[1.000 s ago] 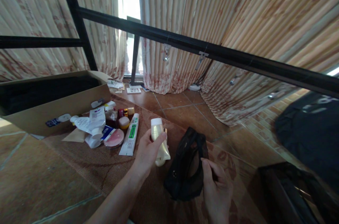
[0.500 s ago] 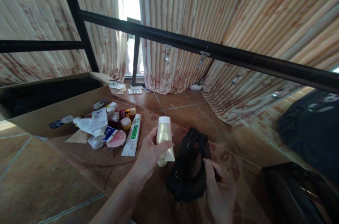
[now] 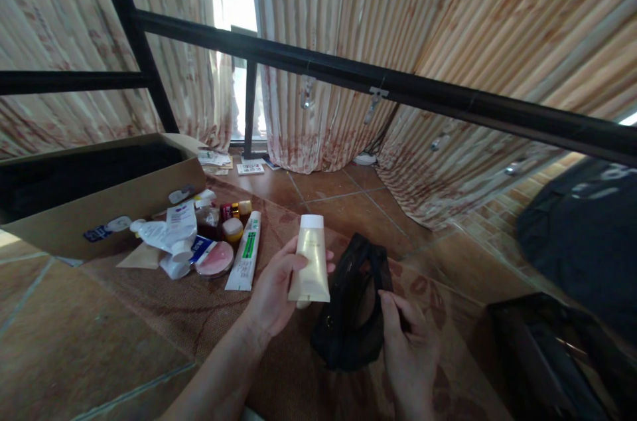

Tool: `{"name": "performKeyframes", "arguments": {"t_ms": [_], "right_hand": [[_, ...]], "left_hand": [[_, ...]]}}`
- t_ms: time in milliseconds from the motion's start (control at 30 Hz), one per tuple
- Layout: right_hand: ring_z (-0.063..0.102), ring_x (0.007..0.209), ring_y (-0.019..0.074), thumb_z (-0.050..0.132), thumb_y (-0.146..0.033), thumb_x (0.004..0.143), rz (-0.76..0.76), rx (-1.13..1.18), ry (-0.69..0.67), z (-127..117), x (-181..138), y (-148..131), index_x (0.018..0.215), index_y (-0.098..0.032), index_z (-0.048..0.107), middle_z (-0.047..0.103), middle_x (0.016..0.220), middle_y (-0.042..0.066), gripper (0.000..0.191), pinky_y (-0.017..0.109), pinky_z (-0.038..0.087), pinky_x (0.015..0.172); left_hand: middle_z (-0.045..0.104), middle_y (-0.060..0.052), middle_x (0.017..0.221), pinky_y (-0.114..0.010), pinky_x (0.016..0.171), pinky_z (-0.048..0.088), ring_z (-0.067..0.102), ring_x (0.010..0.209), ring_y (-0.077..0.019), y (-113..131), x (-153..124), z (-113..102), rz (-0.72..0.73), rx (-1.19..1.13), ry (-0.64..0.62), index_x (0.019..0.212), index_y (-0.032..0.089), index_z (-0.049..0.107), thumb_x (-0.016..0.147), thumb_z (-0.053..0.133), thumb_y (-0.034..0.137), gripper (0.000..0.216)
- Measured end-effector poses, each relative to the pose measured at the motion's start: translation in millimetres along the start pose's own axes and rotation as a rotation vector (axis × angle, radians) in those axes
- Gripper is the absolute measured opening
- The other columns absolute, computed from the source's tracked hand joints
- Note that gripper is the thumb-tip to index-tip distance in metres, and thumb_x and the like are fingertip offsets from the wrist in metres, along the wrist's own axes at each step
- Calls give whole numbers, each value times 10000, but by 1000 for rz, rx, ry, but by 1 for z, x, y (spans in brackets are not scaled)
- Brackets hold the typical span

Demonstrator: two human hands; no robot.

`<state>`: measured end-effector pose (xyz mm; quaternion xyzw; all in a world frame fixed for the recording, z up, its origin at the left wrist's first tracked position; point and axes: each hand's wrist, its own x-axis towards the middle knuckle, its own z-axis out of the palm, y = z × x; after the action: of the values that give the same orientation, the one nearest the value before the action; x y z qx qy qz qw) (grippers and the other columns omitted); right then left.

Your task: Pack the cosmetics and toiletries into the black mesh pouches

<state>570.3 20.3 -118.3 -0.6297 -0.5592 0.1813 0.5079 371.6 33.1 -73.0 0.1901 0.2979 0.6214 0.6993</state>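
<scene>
My left hand [image 3: 276,288] is closed around a pale yellow tube with a white cap [image 3: 310,259], held upright just left of a black mesh pouch [image 3: 354,305]. The pouch lies on a brown woven mat [image 3: 199,315] with its mouth open. My right hand [image 3: 409,348] pinches the pouch's right rim and keeps it open.
A pile of toiletries [image 3: 209,242] lies on the mat to the left: white tubes, a pink compact, small jars, a green-striped tube [image 3: 245,252]. Behind it stands an open cardboard box [image 3: 99,198]. A black metal frame [image 3: 378,85] and curtains rise ahead. Dark bags [image 3: 572,261] sit at right.
My left hand has carried the tube to the right, closer to the pouch's mouth, and turned it so its flat face shows. My right hand has kept its hold on the rim.
</scene>
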Motion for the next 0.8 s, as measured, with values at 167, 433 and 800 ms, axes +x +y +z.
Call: {"name": "performKeyframes", "arguments": {"t_ms": [167, 433, 800], "right_hand": [[648, 840, 198, 595, -394, 839, 27, 3, 7, 1, 0, -1, 836, -191, 724, 716, 873, 52, 241, 290, 477, 751], [647, 834, 202, 588, -406, 833, 12, -6, 11, 2, 0, -3, 814, -186, 722, 714, 862, 58, 258, 297, 479, 748], [648, 845, 210, 579, -410, 840, 16, -4, -1, 1, 0, 1, 827, -189, 725, 718, 876, 65, 266, 313, 483, 753]], "left_hand": [[706, -127, 1024, -367, 786, 520, 676, 926, -273, 0, 0, -2, 7, -8, -56, 1195, 127, 565, 739, 508, 153, 460], [700, -124, 1031, -367, 790, 512, 668, 938, -274, 1, -1, 0, 7, -21, -67, 1260, 128, 522, 761, 474, 166, 503], [711, -106, 1003, -356, 806, 503, 666, 926, -264, -3, 2, 2, 67, 76, -16, 1247, 136, 559, 712, 552, 166, 536]]}}
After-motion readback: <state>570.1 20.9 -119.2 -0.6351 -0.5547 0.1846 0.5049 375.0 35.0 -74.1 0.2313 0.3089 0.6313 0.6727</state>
